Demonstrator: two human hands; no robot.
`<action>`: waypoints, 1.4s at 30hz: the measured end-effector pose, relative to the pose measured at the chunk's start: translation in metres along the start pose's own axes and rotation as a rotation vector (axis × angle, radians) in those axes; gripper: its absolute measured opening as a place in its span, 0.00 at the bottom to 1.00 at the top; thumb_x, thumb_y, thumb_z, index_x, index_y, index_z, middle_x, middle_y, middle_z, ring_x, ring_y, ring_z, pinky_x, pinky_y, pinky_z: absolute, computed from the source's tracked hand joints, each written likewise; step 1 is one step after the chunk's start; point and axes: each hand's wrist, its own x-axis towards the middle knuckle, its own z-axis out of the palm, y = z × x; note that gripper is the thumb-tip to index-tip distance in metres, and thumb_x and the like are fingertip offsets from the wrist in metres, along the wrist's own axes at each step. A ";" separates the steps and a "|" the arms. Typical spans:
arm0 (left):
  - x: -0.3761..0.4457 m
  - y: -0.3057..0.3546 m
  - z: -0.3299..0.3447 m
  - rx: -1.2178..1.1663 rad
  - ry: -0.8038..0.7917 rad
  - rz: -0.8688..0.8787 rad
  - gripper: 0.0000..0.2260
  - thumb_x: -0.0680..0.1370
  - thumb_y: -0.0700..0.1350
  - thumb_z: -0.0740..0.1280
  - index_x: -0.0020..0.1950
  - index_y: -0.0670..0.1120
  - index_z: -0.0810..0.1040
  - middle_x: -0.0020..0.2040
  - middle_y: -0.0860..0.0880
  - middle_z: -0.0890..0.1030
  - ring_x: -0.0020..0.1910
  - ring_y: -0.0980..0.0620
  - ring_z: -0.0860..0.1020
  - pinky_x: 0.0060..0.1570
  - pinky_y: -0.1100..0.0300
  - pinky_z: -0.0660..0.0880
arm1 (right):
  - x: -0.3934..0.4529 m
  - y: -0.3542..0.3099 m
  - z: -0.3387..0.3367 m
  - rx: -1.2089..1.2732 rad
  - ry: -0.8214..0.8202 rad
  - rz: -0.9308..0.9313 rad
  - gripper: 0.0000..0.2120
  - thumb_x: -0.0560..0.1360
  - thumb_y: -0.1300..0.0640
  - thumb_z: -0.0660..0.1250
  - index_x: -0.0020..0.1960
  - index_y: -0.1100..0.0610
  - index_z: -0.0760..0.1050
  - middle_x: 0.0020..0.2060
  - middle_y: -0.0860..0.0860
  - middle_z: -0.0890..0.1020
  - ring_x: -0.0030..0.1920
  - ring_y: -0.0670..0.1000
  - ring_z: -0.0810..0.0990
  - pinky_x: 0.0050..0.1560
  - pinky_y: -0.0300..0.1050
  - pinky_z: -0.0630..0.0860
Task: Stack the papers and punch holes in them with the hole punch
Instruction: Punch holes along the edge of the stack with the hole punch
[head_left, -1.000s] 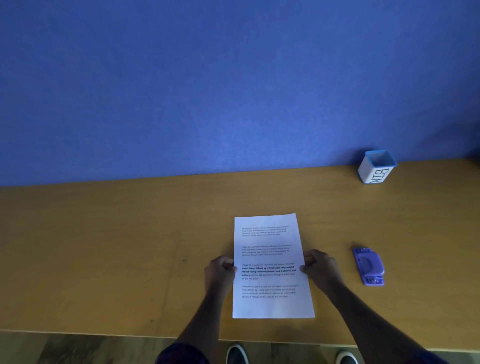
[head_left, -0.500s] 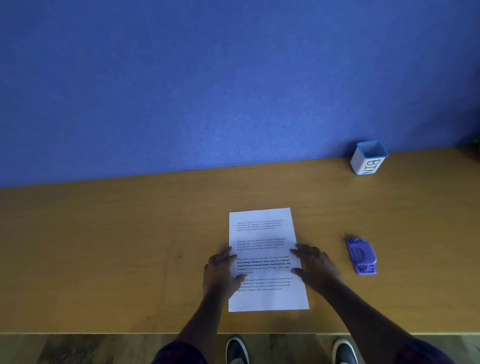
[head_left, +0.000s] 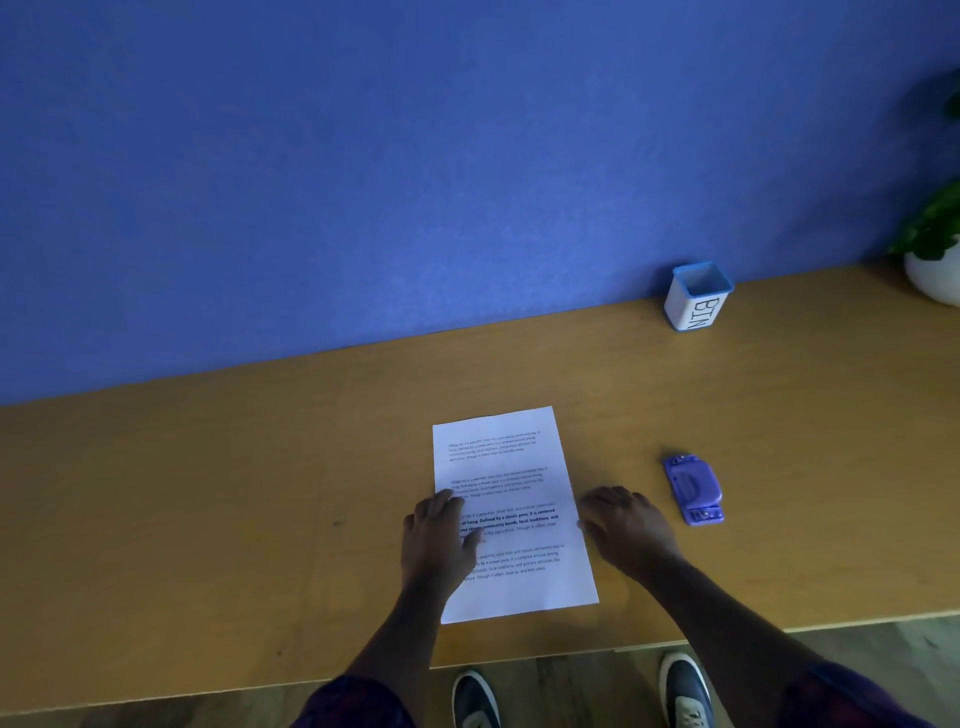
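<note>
A white stack of printed papers (head_left: 506, 483) lies flat on the wooden desk (head_left: 208, 493), slightly turned. My left hand (head_left: 439, 540) rests palm down on the stack's left edge with fingers spread. My right hand (head_left: 626, 527) hovers flat just beyond the stack's right edge, fingers apart, holding nothing. A purple hole punch (head_left: 693, 488) lies on the desk to the right of my right hand, apart from it.
A white cup with a blue rim marked BIN (head_left: 696, 299) stands at the back right by the blue wall. A white plant pot (head_left: 935, 270) sits at the far right. The desk's front edge runs just below the papers; my shoes show beneath.
Both hands went from pinching the stack's sides to lying flat and open. My right hand has slid off the paper's right edge toward the hole punch.
</note>
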 end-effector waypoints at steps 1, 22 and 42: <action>0.003 0.006 0.000 0.010 0.010 0.037 0.22 0.79 0.57 0.67 0.71 0.49 0.74 0.72 0.51 0.74 0.70 0.48 0.72 0.68 0.52 0.69 | -0.004 0.003 -0.003 -0.021 0.042 0.007 0.05 0.71 0.54 0.72 0.47 0.52 0.82 0.44 0.49 0.85 0.45 0.54 0.84 0.42 0.46 0.78; 0.072 0.226 0.004 0.041 -0.226 0.553 0.38 0.78 0.57 0.69 0.82 0.43 0.57 0.77 0.43 0.68 0.71 0.39 0.72 0.66 0.46 0.70 | -0.052 0.090 -0.050 0.357 0.251 0.887 0.19 0.74 0.42 0.68 0.60 0.50 0.78 0.56 0.50 0.81 0.54 0.57 0.82 0.48 0.49 0.77; 0.057 0.252 0.034 -0.017 -0.355 0.402 0.45 0.74 0.52 0.75 0.83 0.46 0.52 0.82 0.50 0.61 0.76 0.41 0.64 0.69 0.44 0.68 | -0.030 0.099 -0.045 0.677 0.192 0.931 0.05 0.71 0.56 0.74 0.45 0.57 0.82 0.37 0.50 0.81 0.45 0.57 0.82 0.41 0.43 0.71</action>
